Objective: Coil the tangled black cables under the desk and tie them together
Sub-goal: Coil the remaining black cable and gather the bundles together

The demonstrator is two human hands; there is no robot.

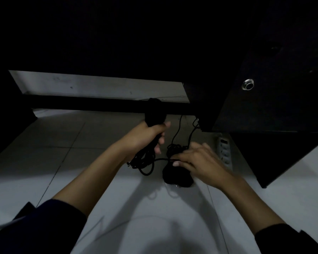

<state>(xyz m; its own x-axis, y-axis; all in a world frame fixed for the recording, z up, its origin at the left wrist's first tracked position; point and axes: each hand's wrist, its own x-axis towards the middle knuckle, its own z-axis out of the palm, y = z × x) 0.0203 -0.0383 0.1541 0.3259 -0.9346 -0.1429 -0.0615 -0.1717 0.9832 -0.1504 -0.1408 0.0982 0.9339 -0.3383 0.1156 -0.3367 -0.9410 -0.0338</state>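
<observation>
1. Desk (pixel 264 99): dark underside and black side panel fill top and right, round metal lock on panel; black crossbar (pixel 99 104) under it, pale wall strip behind.
2. Tiled floor (pixel 62 143) below desk, grey, dim.
3. Left hand (pixel 147 132) raised just below crossbar, fingers curled tight round coiled black cable bundle (pixel 154 118); loops hang down under fist toward floor, loose plug end at lower left of loops.
4. Right hand (pixel 196 158) low, nearer desk panel, blurred; fingers pinching single black cable strand (pixel 162 159) running across to left hand's loops.
5. Tangled black cable pile (pixel 176 176) on floor under right hand; two strands rise to desk edge.
6. White power strip (pixel 225 151) on floor beside desk panel, just beyond right hand.
</observation>
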